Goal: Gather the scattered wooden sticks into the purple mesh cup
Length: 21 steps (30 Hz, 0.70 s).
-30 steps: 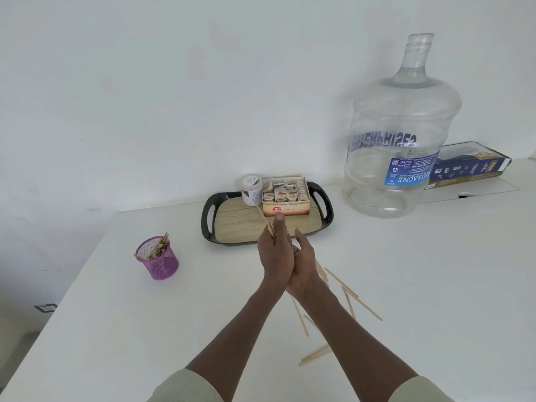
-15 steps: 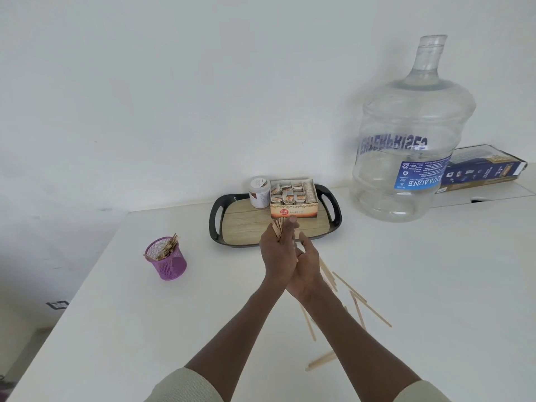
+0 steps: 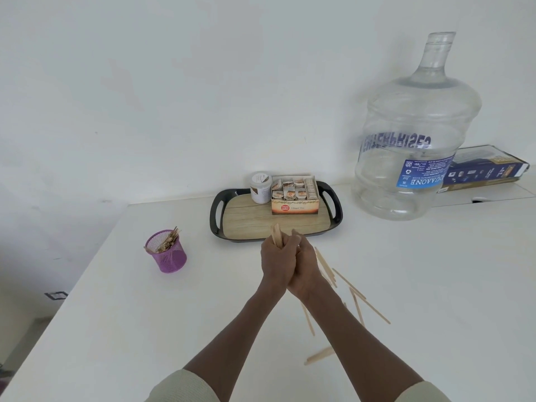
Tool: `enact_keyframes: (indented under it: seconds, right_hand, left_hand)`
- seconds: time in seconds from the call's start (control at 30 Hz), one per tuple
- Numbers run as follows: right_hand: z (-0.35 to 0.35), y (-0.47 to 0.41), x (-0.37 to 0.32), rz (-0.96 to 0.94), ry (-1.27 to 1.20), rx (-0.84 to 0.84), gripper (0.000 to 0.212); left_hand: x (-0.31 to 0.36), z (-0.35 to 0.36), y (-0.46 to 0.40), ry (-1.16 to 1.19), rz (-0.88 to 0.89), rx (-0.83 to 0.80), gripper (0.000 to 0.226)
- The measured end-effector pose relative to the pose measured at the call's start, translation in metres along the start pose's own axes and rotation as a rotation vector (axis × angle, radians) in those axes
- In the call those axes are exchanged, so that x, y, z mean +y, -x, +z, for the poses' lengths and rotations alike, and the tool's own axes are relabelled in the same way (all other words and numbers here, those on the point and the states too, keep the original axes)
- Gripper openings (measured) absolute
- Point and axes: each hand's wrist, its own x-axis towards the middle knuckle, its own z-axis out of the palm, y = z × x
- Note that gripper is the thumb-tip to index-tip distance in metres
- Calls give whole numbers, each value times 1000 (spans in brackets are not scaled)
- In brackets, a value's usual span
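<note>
While the left hand (image 3: 277, 261) clenched a bundle of sticks (image 3: 276, 235), the right hand (image 3: 304, 265) pressed against it, its grip hidden, well right of the purple mesh cup (image 3: 168, 253).

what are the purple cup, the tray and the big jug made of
Purple cup: probably painted metal wire mesh, since light shows through its fine grid wall. Tray: glossy black rim and handles that look like moulded plastic, with a wood-grain floor, possibly only a printed laminate. Big jug: clear, faintly bluish plastic with ribbed rings and a printed label.
</note>
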Motion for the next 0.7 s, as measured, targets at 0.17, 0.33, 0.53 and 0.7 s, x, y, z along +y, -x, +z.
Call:
enact_keyframes:
  seconds: [0.17, 0.33, 0.53, 0.7]
  right_hand:
    - [5, -1, -17, -102, 364, 156, 44]
    - [33, 2, -41, -386, 1095, 114, 30]
    - [66, 3, -37, -365, 1821, -191, 23]
    - [82, 1, -11, -364, 1978, -243, 15]
  left_hand:
    - [-5, -15, 0, -23, 79, -2, 19]
    - [-21, -31, -7, -153, 137, 71, 38]
    - [-38, -51, -15, -269, 155, 74, 38]
    - [-49, -71, -20, -274, 135, 123, 32]
